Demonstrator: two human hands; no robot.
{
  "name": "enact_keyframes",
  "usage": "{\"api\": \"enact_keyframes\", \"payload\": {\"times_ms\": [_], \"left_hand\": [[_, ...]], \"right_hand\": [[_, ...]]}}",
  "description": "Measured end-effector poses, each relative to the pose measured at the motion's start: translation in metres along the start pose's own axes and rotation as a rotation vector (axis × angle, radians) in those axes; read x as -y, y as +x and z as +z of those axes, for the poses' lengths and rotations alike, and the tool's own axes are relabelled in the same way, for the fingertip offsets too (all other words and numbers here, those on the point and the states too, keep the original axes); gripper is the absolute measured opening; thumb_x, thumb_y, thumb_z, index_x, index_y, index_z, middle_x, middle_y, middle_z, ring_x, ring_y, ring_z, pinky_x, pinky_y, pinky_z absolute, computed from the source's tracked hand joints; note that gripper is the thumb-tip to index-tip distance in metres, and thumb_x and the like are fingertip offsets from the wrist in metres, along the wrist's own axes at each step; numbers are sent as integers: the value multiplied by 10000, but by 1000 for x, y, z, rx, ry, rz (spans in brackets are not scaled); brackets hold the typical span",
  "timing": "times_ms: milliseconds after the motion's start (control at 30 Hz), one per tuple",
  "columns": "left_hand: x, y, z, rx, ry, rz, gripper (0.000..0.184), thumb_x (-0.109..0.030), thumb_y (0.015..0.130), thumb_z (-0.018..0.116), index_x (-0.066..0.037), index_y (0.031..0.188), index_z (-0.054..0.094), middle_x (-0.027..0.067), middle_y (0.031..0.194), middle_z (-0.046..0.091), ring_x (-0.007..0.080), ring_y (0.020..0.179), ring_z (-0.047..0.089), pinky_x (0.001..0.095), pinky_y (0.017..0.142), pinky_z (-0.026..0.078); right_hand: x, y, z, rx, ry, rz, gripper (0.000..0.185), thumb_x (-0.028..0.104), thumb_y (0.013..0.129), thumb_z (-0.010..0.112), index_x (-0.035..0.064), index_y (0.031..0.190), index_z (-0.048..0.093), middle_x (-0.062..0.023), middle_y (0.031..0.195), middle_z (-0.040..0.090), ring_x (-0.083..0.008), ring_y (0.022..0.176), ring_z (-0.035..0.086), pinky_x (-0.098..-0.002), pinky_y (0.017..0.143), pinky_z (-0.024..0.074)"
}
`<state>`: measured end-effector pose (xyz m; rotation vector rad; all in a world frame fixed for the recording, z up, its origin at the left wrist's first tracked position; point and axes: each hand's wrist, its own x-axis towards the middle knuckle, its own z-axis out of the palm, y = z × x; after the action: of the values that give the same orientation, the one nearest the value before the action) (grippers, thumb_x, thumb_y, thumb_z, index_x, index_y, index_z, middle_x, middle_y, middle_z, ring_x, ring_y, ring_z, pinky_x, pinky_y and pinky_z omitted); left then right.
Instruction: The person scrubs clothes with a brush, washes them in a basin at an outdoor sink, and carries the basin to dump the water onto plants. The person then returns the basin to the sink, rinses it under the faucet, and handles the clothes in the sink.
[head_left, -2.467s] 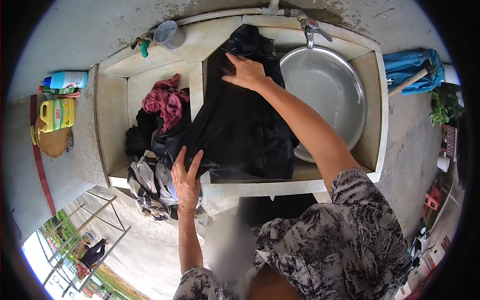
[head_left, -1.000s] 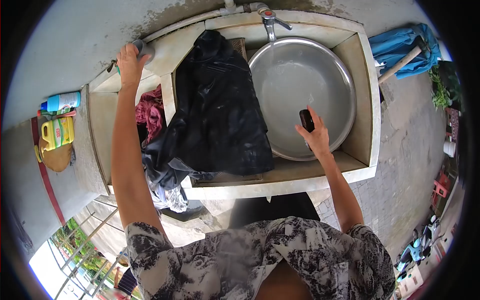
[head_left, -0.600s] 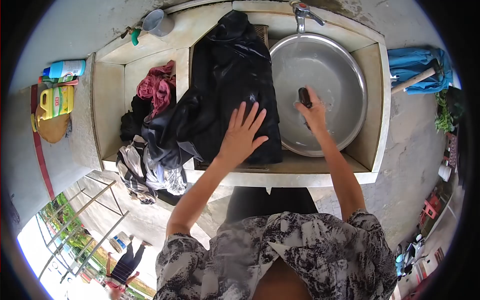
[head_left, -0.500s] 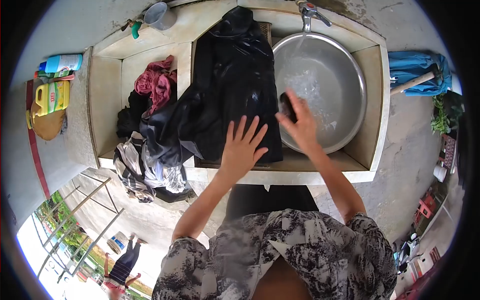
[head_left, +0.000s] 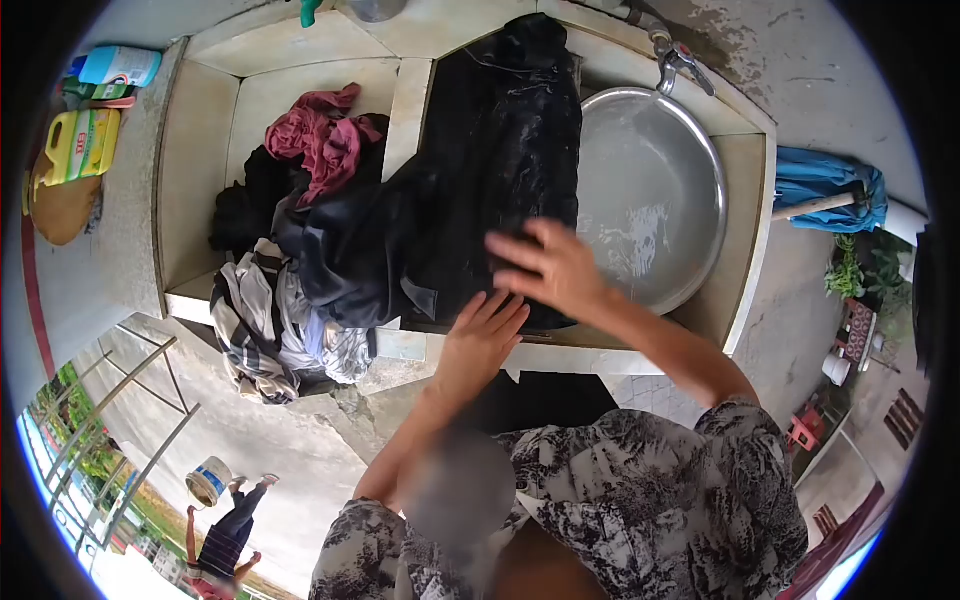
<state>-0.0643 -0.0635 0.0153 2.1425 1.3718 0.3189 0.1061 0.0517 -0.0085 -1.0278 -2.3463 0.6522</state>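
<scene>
A wet black garment (head_left: 505, 150) lies spread over the sink's middle slab, with whitish suds streaks on its right part. My left hand (head_left: 482, 340) rests flat on its near edge, fingers stretched out. Over the lower right of the cloth is my right hand (head_left: 550, 268), blurred by motion, its fingers curved downward. The dark brush it held a moment ago is hard to make out against the black fabric. Close by on the right stands a round metal basin (head_left: 650, 150) holding water with some foam, below a tap (head_left: 680, 65).
Reddish cloth (head_left: 320, 140) and dark clothes fill the left sink compartment. Striped and pale clothes (head_left: 260, 330) hang over its front edge. Bottles, one a yellow jug (head_left: 85, 145), stand on the left ledge. A person (head_left: 225, 540) is behind, near a bucket (head_left: 208, 482). Blue cloth (head_left: 825, 180) hangs at right.
My right hand has moved left from the basin's edge onto the black garment. My left hand has slid toward the near edge. Suds streaks now show on the cloth. The view has shifted.
</scene>
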Motion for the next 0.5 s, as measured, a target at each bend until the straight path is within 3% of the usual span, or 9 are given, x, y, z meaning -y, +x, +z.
{"api": "enact_keyframes", "payload": {"times_ms": [33,133,200,233,300,367,433,500], "left_hand": [[1,1,3,-8,-9,8,410,-198,849,633,-89,1243,597,30,1297,588,203,1282,466,391,1108,309],[6,-2,7,-15,-35,16,395,-188,843,630,-90,1225,605,23,1287,592,189,1276,475,382,1105,308],[4,1,7,-52,-70,-12,368,-159,831,626,-89,1192,618,19,1271,598,176,1269,487,374,1104,302],[4,2,9,-53,-63,-14,376,-165,826,631,-91,1194,616,18,1276,595,176,1270,485,375,1105,301],[6,0,6,-48,-58,10,390,-175,818,639,-95,1199,613,15,1284,590,177,1274,480,375,1107,299],[9,0,11,-38,-60,-4,398,-180,812,645,-98,1200,613,12,1286,588,176,1278,474,372,1104,304],[8,-1,14,-37,-68,-15,406,-181,807,648,-102,1203,612,9,1285,587,174,1278,473,370,1101,311],[9,-1,16,-50,-59,3,413,-178,804,648,-105,1209,610,7,1281,588,171,1275,475,369,1096,318]], "right_hand": [[15,-25,-2,191,-28,-56,457,459,763,731,309,1191,677,-136,1009,580,-298,892,615,-386,764,519],[-42,30,14,-26,-255,27,414,464,793,697,300,1173,683,-115,993,569,-284,877,603,-391,730,510],[-133,135,27,-304,-441,174,383,477,794,689,277,1121,704,-138,939,584,-314,837,605,-415,680,501],[-139,145,28,-272,-393,250,386,478,784,699,264,1105,713,-156,915,602,-335,824,613,-411,664,505],[-109,122,13,-154,-173,241,398,485,784,695,268,1118,709,-153,928,593,-328,837,613,-394,677,508],[-43,55,5,-43,-79,1,415,437,770,724,251,1141,706,-117,979,603,-281,825,623,-365,715,516],[11,3,-4,231,-30,-178,448,396,738,765,252,1157,700,-109,1009,594,-273,854,609,-359,747,512],[-26,26,9,142,-87,-97,467,377,725,781,257,1168,694,-117,998,584,-280,874,600,-369,743,506]]}}
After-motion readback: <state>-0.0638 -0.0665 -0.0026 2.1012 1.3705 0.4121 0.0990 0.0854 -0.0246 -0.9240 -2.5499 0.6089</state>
